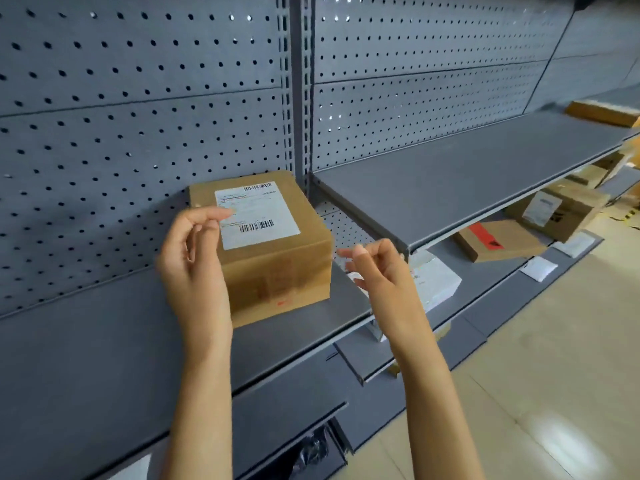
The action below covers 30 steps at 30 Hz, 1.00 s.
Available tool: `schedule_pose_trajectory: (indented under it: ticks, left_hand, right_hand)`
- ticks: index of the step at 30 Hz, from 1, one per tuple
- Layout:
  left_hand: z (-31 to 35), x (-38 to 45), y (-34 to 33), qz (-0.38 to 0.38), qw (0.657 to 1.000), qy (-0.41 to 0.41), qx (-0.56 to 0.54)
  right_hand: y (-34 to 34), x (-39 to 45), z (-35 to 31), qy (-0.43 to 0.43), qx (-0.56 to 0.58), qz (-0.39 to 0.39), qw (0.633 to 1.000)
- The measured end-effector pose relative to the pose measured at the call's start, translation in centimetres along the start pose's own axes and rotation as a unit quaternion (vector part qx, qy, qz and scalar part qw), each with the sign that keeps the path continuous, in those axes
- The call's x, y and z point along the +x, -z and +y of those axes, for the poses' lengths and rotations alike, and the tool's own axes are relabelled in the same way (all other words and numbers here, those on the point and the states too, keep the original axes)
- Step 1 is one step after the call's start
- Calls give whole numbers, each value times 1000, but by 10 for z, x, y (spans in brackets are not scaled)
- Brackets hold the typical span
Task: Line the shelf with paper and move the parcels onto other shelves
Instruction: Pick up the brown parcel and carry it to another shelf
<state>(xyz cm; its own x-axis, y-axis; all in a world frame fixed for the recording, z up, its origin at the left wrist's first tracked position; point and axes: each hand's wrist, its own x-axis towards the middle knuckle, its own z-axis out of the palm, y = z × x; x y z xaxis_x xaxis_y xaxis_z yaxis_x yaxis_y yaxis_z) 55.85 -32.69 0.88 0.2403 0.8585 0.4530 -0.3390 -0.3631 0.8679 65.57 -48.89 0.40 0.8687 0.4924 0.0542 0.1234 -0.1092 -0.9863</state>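
Left hand [194, 258] hovers at centre frame with fingers loosely curled, holding nothing, just beside the left face of a brown cardboard parcel [273, 251]; right hand [377, 268], equally loose and unloaded, hangs just right of it, whether either touches the carton cannot be told. Parcel sits upright, white label on top, on a bare grey metal shelf [104, 341] against perforated grey back panels [138, 116]. Right of frame: a higher grey shelf [467, 174], more cartons [498, 240] on lower shelves, pale tiled floor [536, 393].

No legible text; label [258, 214] on parcel [273, 251] blurred
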Motion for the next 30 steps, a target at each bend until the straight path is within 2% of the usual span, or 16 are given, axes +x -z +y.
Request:
schedule_pose_trajectory:
  ticks: [7,10,12,14,18,24,30]
  left_hand:
    - [-17,2,19,17,987,-44,156]
    - [-17,-3,25,-5,982,73,175]
    - [-12,-7,21,-9,975,183,128]
    - [-11,-10,16,3,969,235,78]
    - [-6,-14,17,44,972,225,59]
    - [19,-24,34,77,981,165,67]
    - [34,-38,61,114,979,150,74]
  right_hand:
    - [-21,26,11,16,-2,-110,994]
    - [-30,32,12,11,7,-146,989]
    - [-35,34,10,13,7,-151,988]
    - [-38,35,10,17,3,-144,989]
    - [-42,30,9,33,7,-143,989]
    - [-47,16,3,51,57,-170,982]
    - [-67,-9,4,63,68,-192,977]
